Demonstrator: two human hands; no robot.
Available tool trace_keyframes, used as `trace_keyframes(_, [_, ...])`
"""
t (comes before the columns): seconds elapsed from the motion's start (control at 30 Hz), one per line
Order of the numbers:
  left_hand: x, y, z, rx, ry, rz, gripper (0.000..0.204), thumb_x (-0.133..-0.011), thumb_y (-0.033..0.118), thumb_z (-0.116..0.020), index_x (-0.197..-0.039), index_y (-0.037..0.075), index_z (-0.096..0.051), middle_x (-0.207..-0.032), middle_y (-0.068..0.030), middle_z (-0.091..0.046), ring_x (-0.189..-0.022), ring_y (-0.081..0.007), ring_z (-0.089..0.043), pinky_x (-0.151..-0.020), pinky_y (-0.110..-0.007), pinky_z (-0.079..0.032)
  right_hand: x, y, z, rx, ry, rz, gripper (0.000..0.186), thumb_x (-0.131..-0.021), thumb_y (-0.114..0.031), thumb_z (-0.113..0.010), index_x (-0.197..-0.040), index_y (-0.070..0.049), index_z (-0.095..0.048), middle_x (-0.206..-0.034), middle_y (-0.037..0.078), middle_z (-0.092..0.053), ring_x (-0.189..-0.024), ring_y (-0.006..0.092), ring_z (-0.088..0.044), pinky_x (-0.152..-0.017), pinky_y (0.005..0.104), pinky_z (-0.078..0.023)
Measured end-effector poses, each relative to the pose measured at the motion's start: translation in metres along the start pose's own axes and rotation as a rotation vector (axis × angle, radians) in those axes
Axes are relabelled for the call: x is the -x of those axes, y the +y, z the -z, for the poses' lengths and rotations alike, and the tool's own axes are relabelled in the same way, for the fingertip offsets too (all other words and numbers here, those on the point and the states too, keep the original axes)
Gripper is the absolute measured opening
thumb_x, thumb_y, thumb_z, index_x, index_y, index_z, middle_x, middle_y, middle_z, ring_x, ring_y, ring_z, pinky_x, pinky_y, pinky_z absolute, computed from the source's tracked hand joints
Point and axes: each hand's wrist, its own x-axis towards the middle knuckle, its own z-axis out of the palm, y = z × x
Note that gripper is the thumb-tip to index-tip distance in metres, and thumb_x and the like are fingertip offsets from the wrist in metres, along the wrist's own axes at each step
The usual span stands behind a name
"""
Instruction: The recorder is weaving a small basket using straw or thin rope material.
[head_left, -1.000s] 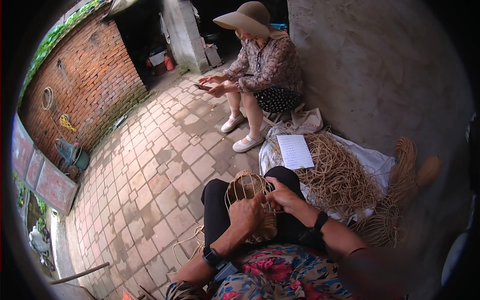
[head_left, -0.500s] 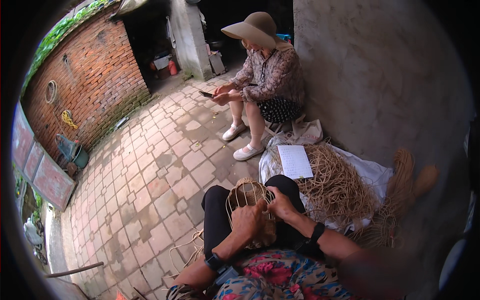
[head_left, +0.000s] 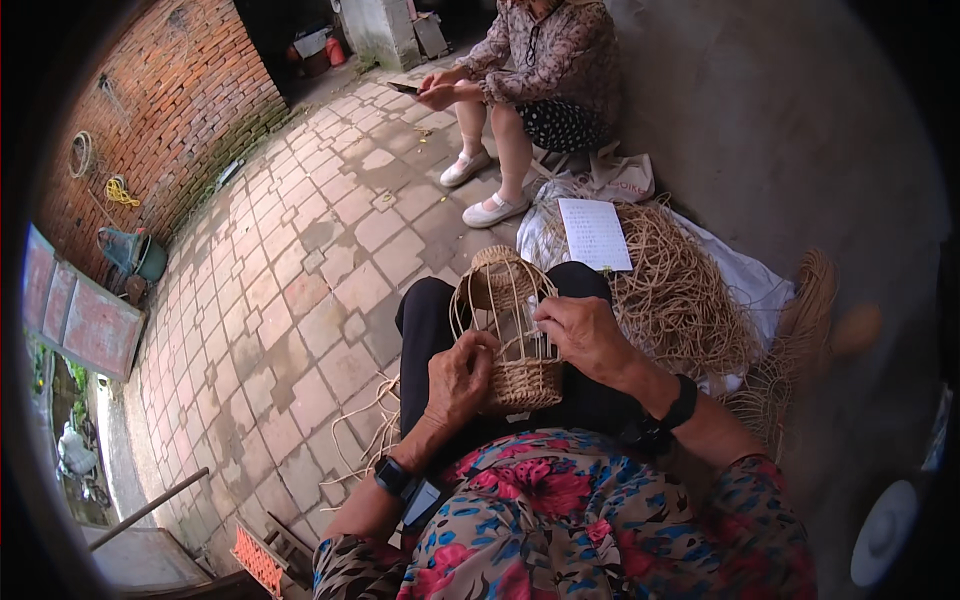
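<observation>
A woven cord basket [head_left: 520, 385] with tall bare vertical strands and a woven upper band rests in my lap between my knees. My left hand [head_left: 460, 375] is at its left side, fingers curled and pinched on the frame just above the woven base. My right hand [head_left: 585, 340] grips the strands on the right side, a little higher. Exactly what lies between my fingertips is partly hidden. Loose cords [head_left: 370, 420] trail on the paving beside my left leg.
A seated person [head_left: 550, 80] holds a dark phone [head_left: 405, 87]. A white sheet [head_left: 755, 275] bears tangled cord [head_left: 675, 300] and paper [head_left: 593, 235], with cord bundles [head_left: 810, 290] alongside. A brick wall [head_left: 180, 90], leaning panel [head_left: 80, 310], bucket [head_left: 150, 260] and pole [head_left: 150, 505] stand leftward.
The view has tilted down, showing more of my lap and less of the other person's head. My left hand has moved left, off the basket's middle, uncovering the woven base.
</observation>
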Motion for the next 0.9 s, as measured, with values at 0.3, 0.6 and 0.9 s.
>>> trace_keyframes(0.3, [0.007, 0.019, 0.015, -0.075, -0.216, 0.023, 0.04, -0.079, 0.034, -0.07, -0.099, 0.001, -0.06, -0.082, -0.0138, -0.063, -0.072, -0.0236, -0.063, -0.067, -0.034, -0.05, 0.038, -0.003, 0.02, -0.23, -0.209, -0.33, 0.009, -0.087, -0.009, -0.062, -0.086, -0.001, -0.062, -0.066, 0.005, -0.06, -0.06, 0.0117, -0.058, -0.055, 0.0285, -0.047])
trace_keyframes(0.6, [-0.002, 0.034, 0.018, -0.277, -0.052, -0.152, 0.023, -0.083, 0.022, -0.066, -0.098, 0.006, -0.06, -0.084, -0.013, -0.061, -0.072, -0.029, -0.064, -0.064, -0.038, -0.051, 0.053, 0.028, 0.005, -0.521, -0.26, -0.61, 0.011, -0.091, -0.013, -0.059, -0.089, -0.003, -0.059, -0.073, 0.001, -0.057, -0.062, 0.0065, -0.054, -0.048, 0.0212, -0.043])
trace_keyframes(0.9, [-0.02, 0.049, -0.021, -0.457, -0.229, -0.112, 0.018, -0.083, 0.014, -0.057, -0.099, 0.016, -0.065, -0.063, -0.013, -0.062, -0.061, -0.0321, -0.064, -0.057, -0.042, -0.05, 0.02, 0.04, 0.0, -0.568, -0.034, -0.667, 0.014, -0.085, -0.014, -0.066, -0.083, -0.006, -0.055, -0.066, -0.001, -0.056, -0.051, 0.0063, -0.051, -0.043, 0.021, -0.038])
